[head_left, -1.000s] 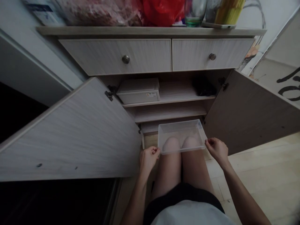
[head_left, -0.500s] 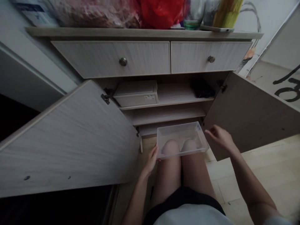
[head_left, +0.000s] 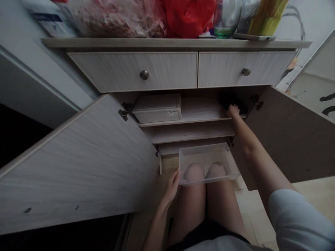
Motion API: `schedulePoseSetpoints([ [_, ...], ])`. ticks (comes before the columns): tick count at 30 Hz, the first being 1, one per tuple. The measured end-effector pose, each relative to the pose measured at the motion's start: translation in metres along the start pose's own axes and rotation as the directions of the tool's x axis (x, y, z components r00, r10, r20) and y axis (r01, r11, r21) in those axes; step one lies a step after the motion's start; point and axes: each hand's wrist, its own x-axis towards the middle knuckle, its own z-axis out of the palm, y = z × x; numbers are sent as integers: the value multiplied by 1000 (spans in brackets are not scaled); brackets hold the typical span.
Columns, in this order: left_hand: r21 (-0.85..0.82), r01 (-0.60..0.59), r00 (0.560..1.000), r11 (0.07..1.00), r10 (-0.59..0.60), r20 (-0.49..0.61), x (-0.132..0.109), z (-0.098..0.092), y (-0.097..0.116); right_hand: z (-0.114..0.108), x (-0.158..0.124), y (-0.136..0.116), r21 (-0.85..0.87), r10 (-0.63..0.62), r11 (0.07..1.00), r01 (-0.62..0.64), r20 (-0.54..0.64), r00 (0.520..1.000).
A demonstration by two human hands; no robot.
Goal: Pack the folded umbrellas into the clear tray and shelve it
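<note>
A clear plastic tray-like box (head_left: 209, 149) rests on my knees; its inside looks bare. My left hand (head_left: 173, 183) grips the box's left side, thumb and fingers on the wall. Inside the cabinet, at the right of the upper shelf, lies a soft-looking black bundle (head_left: 225, 99), dark and hard to make out. My right hand (head_left: 232, 111) has its fingers closed on the front of that bundle. Some of the fingertips are lost in the dark material.
The left cabinet door (head_left: 104, 167) and right cabinet door (head_left: 285, 136) stand wide open. A white lidded box (head_left: 158, 108) sits on the upper shelf's left. Above are two closed drawers (head_left: 157, 71). Bags, including a red plastic bag (head_left: 190, 15), and a glass (head_left: 227, 21) crowd the top.
My right hand has moved from beside the clear box forward and up into the cabinet, onto the black bundle. My left hand stays on the box. The view has shifted slightly.
</note>
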Motion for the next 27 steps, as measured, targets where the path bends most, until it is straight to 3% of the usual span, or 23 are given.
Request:
schedulePoseSetpoints([
  [4,-76,41,998,996,-38,41,-1,-3,1,11,5,-2,-41,-18,999,16,-50,999],
  [12,-32,59,998,998,-58,27,-2,-7,3,15,-6,3,-95,-38,995,32,-61,997],
  [17,-98,35,999,995,-33,30,-1,-5,3,14,-5,7,-10,32,999,-32,-24,999],
  [22,-131,25,1000,991,-27,-11,-5,-1,3,17,-7,8,125,89,989,-81,-65,994],
  [27,-125,17,1000,992,-16,8,-4,-1,2,12,-20,19,280,55,960,-10,-156,986],
])
